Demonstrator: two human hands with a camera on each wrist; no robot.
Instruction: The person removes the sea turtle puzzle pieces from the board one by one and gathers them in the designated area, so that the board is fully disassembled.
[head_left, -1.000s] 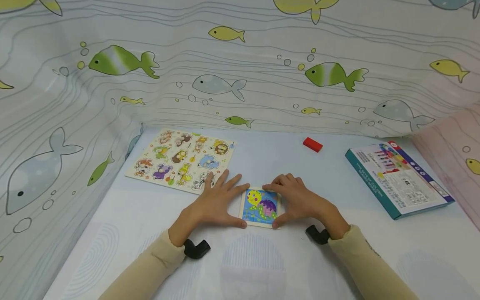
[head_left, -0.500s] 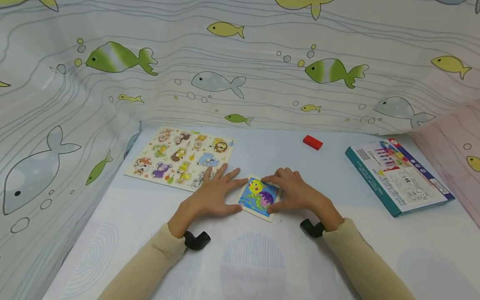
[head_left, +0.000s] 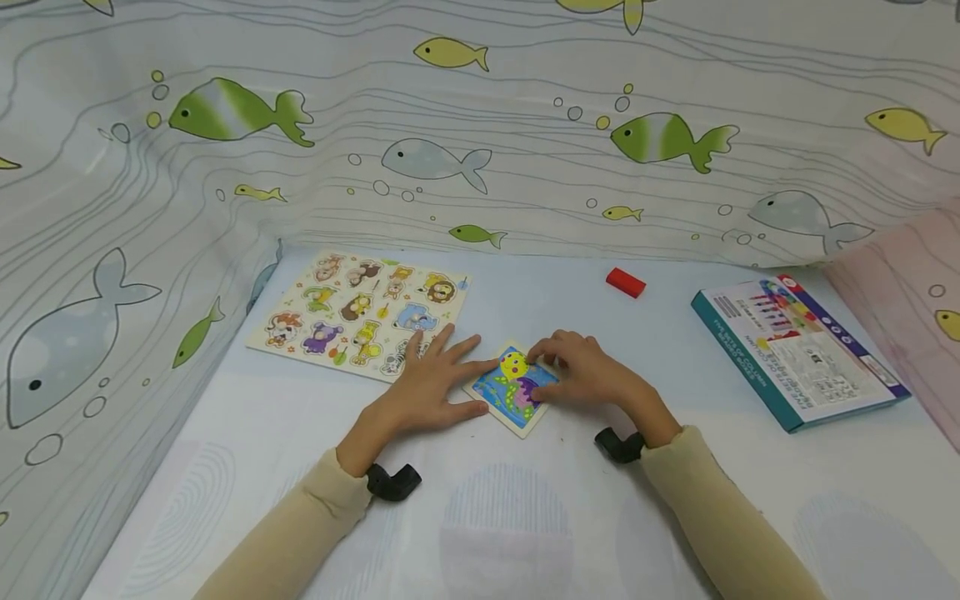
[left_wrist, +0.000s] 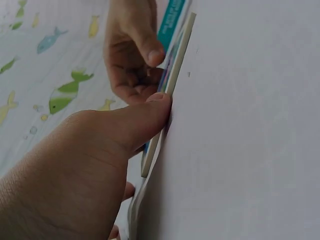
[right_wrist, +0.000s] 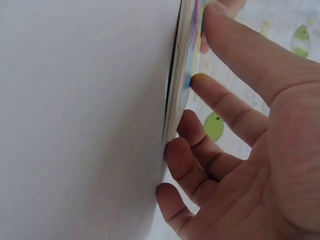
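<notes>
A small square wooden jigsaw puzzle point(head_left: 510, 387) with a turtle picture lies on the table between both hands, one corner toward the person. The left hand point(head_left: 427, 383) has its fingers spread, thumb and index finger at the puzzle's left corner. In the left wrist view, the left thumb point(left_wrist: 135, 117) presses against the pale puzzle edge point(left_wrist: 181, 55). From the other side, the right hand point(head_left: 592, 375) touches the picture with thumb and index finger. The right wrist view shows the index fingertip point(right_wrist: 202, 82) on the puzzle's face, while the other fingers bend loosely beside its edge.
Behind the left hand lies a larger animal puzzle board point(head_left: 348, 312). A red block point(head_left: 626, 282) is farther back, and a flat boxed set point(head_left: 802, 358) lies at the right. A fish-patterned curtain point(head_left: 547, 108) rises behind the table.
The turtle puzzle has turned clockwise from square-on to corner-on and shifted slightly away. The right thumb and index finger have moved from its edges onto the picture.
</notes>
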